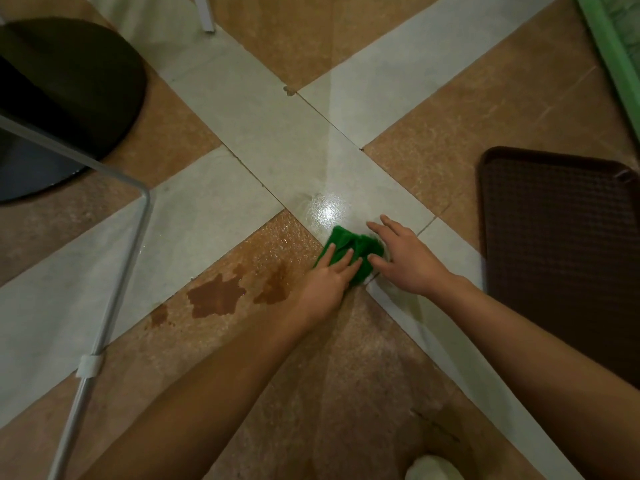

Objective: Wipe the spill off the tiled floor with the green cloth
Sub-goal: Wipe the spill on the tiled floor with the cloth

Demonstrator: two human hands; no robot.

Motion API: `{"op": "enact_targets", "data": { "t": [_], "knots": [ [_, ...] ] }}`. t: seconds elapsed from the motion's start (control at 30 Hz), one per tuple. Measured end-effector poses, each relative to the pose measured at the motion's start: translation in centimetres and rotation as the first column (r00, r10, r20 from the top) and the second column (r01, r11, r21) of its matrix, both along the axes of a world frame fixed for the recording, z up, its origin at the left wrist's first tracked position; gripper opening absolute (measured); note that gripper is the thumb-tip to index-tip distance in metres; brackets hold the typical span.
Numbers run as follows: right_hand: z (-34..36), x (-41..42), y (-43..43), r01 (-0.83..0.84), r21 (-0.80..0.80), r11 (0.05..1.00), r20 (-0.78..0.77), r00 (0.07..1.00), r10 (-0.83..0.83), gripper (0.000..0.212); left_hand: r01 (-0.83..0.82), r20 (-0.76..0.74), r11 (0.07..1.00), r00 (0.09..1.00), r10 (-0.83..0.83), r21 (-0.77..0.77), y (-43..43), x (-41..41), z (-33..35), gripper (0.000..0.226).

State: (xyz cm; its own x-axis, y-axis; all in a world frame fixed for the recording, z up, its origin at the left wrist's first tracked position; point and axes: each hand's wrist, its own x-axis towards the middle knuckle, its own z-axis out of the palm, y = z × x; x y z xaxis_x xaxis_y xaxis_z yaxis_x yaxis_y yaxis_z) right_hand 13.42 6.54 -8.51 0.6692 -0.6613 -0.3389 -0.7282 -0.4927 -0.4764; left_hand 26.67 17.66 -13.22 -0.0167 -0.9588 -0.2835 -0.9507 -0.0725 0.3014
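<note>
A bunched green cloth (349, 245) lies on the tiled floor (277, 140) near where the pale strips cross. My left hand (330, 278) presses flat on its left part with straight fingers. My right hand (401, 259) rests with spread fingers at the cloth's right edge, thumb touching it. Dark wet patches of the spill (216, 297) sit on the brown tile to the left of my left hand, with another patch (273, 287) closer to the wrist. A glossy wet sheen (325, 211) shows just beyond the cloth.
A chair with a dark round seat (65, 88) and grey metal legs (114, 289) stands at the left. A brown textured tray (561, 244) lies on the floor at the right. A green frame edge (613, 46) runs along the top right.
</note>
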Motion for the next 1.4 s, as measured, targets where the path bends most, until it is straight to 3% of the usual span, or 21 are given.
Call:
{"op": "enact_targets", "data": {
  "t": [0.13, 0.3, 0.37, 0.53, 0.6, 0.73, 0.83, 0.9, 0.97, 1.1, 1.27, 1.4],
  "knots": [
    [-0.1, 0.2, 0.2, -0.002, 0.014, 1.000, -0.003, 1.000, 0.002, 0.066, 0.192, -0.040, 0.981, 0.981, -0.192, 0.008, 1.0, 1.8, -0.6, 0.052],
    [0.1, -0.2, 0.0, -0.010, 0.011, 1.000, -0.008, 1.000, 0.010, 0.065, -0.111, -0.090, 0.993, 0.990, 0.108, -0.036, -0.2, 2.8, -0.4, 0.054],
    [0.2, -0.3, 0.0, -0.013, 0.012, 1.000, -0.011, 1.000, 0.013, 0.065, -0.135, -0.046, 0.991, 0.990, 0.134, -0.024, -0.2, 2.0, -0.6, 0.057],
    [0.2, 0.7, 0.3, -0.005, 0.011, 1.000, 0.013, 1.000, 0.005, 0.065, 0.109, 0.016, 0.993, 0.994, -0.110, 0.043, 1.7, 0.5, -1.8, 0.054],
    [0.2, 1.1, 0.8, -0.015, 0.014, 1.000, 0.023, 1.000, 0.014, 0.064, 0.123, 0.004, 0.991, 0.992, -0.123, 0.044, 1.5, 0.9, -1.4, 0.053],
    [0.1, 1.7, 2.5, -0.011, -0.007, 1.000, 0.060, 0.998, 0.011, 0.061, -0.132, -0.310, 0.991, 0.944, 0.114, -0.038, 1.1, 1.7, 0.9, 0.056],
    [-0.1, 2.0, 4.1, 0.060, -0.043, 0.997, 0.082, 0.995, -0.056, 0.058, -0.354, -0.479, 0.934, 0.829, 0.289, -0.049, 2.0, 3.0, 2.9, 0.043],
    [-0.6, 2.3, 5.3, 0.101, -0.083, 0.991, 0.073, 0.993, -0.095, 0.057, -0.537, -0.541, 0.842, 0.725, 0.426, -0.056, 2.5, 4.3, 3.6, 0.036],
    [-1.5, 2.8, 7.0, 0.100, -0.124, 0.987, 0.003, 0.995, -0.101, 0.063, -0.659, -0.543, 0.749, 0.656, 0.525, -0.071, 3.0, 5.5, 4.0, 0.033],
    [-3.5, 4.5, 9.5, 0.138, -0.076, 0.987, -0.168, 0.974, -0.149, 0.082, -0.690, -0.466, 0.712, 0.677, 0.570, -0.131, 3.9, 7.7, 4.7, 0.033],
    [-3.6, 7.0, 8.8, 0.103, -0.005, 0.995, -0.112, 0.988, -0.103, 0.097, -0.724, -0.442, 0.673, 0.658, 0.610, -0.150, 5.7, 9.6, 4.7, 0.033],
    [-3.1, 9.0, 8.2, -0.099, -0.017, 0.995, -0.048, 0.994, 0.098, 0.093, -0.721, -0.413, 0.680, 0.665, 0.622, -0.137, 6.3, 10.2, 4.1, 0.032]
  ]
}}
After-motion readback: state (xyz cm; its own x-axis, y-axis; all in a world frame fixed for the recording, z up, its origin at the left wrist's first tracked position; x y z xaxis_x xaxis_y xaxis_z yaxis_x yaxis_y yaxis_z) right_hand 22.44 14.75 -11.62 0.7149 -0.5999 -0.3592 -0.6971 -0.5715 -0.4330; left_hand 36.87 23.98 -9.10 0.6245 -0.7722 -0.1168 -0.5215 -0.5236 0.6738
